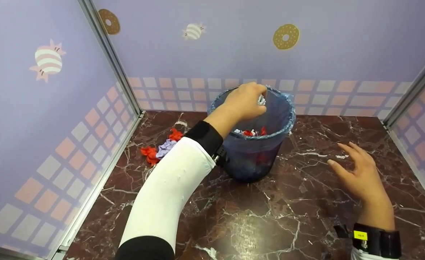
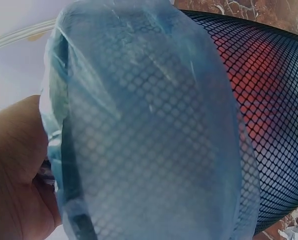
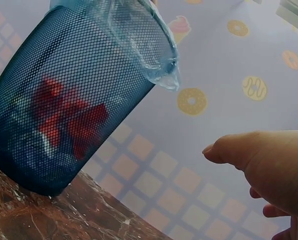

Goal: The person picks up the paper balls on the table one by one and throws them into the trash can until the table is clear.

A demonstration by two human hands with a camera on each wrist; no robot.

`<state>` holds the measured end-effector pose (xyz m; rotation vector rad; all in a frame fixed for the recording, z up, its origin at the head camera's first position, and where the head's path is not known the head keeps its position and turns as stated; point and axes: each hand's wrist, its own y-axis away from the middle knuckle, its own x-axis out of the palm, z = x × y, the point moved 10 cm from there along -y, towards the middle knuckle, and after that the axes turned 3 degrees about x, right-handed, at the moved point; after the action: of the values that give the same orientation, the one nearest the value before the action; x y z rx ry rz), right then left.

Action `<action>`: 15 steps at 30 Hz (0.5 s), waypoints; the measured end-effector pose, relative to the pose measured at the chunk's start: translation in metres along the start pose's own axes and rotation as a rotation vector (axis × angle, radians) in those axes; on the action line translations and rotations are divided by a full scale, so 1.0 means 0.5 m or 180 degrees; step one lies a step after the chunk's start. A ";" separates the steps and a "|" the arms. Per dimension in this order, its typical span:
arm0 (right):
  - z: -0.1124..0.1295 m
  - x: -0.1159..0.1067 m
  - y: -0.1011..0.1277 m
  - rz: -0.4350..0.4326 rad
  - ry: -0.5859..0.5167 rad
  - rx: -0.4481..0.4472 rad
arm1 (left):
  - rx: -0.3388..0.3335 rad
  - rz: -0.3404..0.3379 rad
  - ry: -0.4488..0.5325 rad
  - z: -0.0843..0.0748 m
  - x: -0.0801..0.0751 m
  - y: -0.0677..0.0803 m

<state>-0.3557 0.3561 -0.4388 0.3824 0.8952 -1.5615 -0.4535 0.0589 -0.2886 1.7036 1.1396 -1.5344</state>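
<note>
In the head view my left hand [image 1: 244,101] is over the mouth of a mesh waste bin [image 1: 250,159], its fingers curled round a crumpled piece of whitish paper [image 1: 261,100]. A translucent blue bin liner [image 2: 149,115] is folded over the rim and fills much of the left wrist view. Red and white crumpled papers [image 1: 250,133] lie inside the bin and show through the mesh in the right wrist view. To the right of the bin, my right hand [image 1: 359,171] hovers above the table with fingers spread and nothing in it.
Left of the bin, partly behind my left arm, lie red crumpled papers [image 1: 150,155] and a lilac crumpled paper [image 1: 166,148]. The dark marbled tabletop [image 1: 248,220] carries small white scraps. Patterned panels [image 1: 234,47] enclose it at the back and both sides.
</note>
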 end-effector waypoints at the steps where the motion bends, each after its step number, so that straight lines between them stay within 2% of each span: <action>1: 0.002 0.000 0.000 -0.0004 -0.0012 -0.0017 | 0.0003 -0.0002 0.0007 -0.001 0.001 -0.001; 8: 0.011 0.001 -0.001 -0.0037 -0.0051 -0.0099 | -0.0033 0.0042 0.0120 -0.012 0.005 -0.007; 11: 0.013 0.002 -0.002 -0.0025 -0.0061 -0.0094 | -0.0076 0.0052 0.0026 -0.012 0.003 -0.008; 15: 0.020 0.005 -0.002 -0.0015 -0.0062 -0.0118 | -0.0104 -0.0038 -0.0177 -0.003 -0.012 -0.007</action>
<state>-0.3548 0.3471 -0.4339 0.3382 0.9093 -1.5484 -0.4558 0.0608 -0.2819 1.6253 1.1423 -1.5523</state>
